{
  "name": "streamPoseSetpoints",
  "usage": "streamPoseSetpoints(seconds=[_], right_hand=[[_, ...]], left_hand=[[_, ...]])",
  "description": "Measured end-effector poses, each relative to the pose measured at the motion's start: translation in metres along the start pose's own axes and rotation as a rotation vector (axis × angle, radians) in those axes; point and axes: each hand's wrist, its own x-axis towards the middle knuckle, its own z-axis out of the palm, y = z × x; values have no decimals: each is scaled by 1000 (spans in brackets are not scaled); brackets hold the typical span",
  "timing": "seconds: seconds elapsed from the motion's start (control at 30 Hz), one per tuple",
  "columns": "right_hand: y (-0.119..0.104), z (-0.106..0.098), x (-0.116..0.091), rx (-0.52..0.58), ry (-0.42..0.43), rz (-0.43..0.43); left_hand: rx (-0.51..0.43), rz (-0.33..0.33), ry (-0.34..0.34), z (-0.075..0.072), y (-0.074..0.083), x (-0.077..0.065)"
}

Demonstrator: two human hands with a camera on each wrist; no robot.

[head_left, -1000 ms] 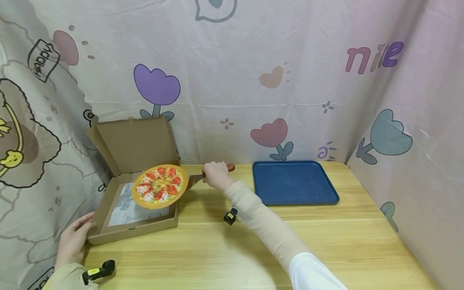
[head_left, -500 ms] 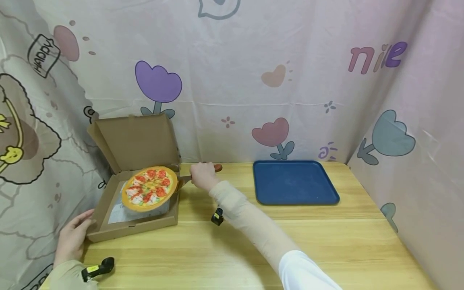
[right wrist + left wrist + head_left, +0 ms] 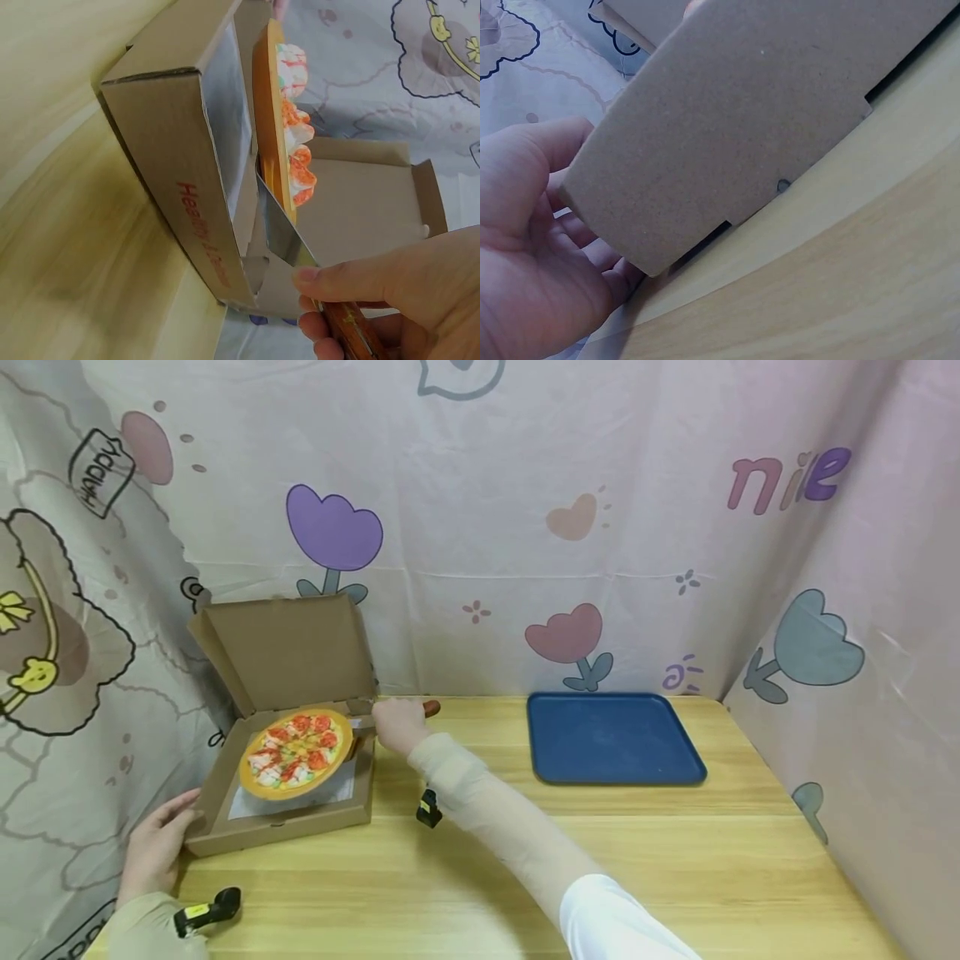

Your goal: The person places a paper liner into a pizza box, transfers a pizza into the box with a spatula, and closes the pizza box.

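Observation:
My right hand (image 3: 399,725) grips a spatula by its reddish wooden handle (image 3: 351,328), thumb laid along the top. The metal blade (image 3: 280,231) is under the edge of a round toy-like pizza (image 3: 297,752) with an orange crust and red and white toppings. In the head view the pizza hangs tilted over the open cardboard pizza box (image 3: 277,835); a gap shows between it and the printed paper (image 3: 247,806) inside. My left hand (image 3: 152,852) holds the box at its front left corner, with the fingers curled around the outer side.
The box lid (image 3: 292,652) stands upright at the back, near the printed curtain (image 3: 465,518). A blue tray (image 3: 617,739) lies at the right rear of the wooden table (image 3: 570,835). Small black cameras (image 3: 429,810) are worn on both wrists.
My right hand has moved left, carrying the pizza on the spatula from the box's right side further in over it and slightly lower. The left hand stays at the box corner.

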Motion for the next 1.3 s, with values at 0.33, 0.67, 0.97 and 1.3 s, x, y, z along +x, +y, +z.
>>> streamPoseSetpoints(seconds=[0.33,0.67,0.97,1.3], right_hand=[[-18,8,6,0,1,-10],[-23,21,11,-2,-19,17],[-25,27,14,2,-31,43],[-26,32,20,12,-22,46]], left_hand=[[9,22,-33,-3,1,-7],[42,38,-13,0,0,-4],[154,44,12,2,-2,-3],[163,38,18,0,-2,-3]])
